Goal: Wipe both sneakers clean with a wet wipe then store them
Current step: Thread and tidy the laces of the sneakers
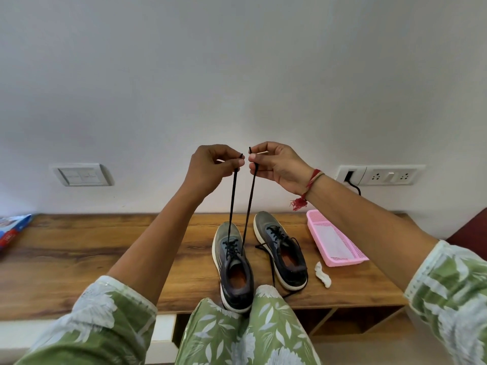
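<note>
Two grey sneakers with white soles stand side by side on the wooden table (105,248), toes toward the wall. The left sneaker (233,267) has its two black lace ends (233,201) pulled straight up. My left hand (208,167) pinches one lace tip and my right hand (276,164) pinches the other, both raised high above the shoe in front of the wall. The right sneaker (282,251) has loose laces trailing on the table. A crumpled white wipe (322,273) lies just right of that sneaker.
A pink perforated plastic basket (337,241) sits at the right of the table. A blue and red packet (13,230) lies at the far left edge. Wall switches (81,175) and a socket panel (382,175) with a black cable are behind. Open shelves show under the table.
</note>
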`<action>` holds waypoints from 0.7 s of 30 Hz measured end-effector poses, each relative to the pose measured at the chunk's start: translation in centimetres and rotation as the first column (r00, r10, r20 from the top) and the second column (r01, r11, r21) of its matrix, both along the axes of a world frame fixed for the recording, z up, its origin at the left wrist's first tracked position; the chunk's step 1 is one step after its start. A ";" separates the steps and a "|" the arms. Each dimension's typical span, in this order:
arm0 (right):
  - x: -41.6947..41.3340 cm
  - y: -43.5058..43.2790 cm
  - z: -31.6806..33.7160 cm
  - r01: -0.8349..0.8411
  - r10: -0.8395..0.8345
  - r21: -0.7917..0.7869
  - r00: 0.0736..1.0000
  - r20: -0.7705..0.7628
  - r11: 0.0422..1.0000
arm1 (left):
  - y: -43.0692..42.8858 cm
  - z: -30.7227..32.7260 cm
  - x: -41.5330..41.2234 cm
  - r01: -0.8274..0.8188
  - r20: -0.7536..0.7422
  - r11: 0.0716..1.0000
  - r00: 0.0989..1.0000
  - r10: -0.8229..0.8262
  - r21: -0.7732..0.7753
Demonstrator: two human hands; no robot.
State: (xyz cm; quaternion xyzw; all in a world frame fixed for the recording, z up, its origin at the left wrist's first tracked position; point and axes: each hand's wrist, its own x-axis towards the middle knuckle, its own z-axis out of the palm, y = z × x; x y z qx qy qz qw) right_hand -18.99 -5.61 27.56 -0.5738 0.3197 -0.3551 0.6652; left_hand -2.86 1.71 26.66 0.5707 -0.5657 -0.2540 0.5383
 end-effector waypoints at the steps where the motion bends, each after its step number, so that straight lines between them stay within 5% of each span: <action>1: 0.1 0.1 0.0 -0.007 0.007 0.008 1.000 -0.005 1.000 | 0.0 0.0 -0.1 -0.003 0.007 1.000 1.000 0.003 -0.003; 6: 0.4 0.2 0.0 -0.009 0.012 0.054 0.999 -0.050 0.998 | -0.4 0.0 -0.3 -0.058 0.150 0.998 0.987 0.062 -0.032; 15: -0.1 0.1 -0.3 -0.133 0.134 0.060 0.991 -0.007 0.989 | -0.4 0.5 -0.2 -0.005 -0.054 1.000 0.999 0.006 0.014; 21: 0.5 0.6 -2.2 -0.166 0.161 -0.120 0.986 -0.051 0.979 | -0.6 0.3 -0.1 -0.084 -0.089 0.996 0.992 0.084 0.001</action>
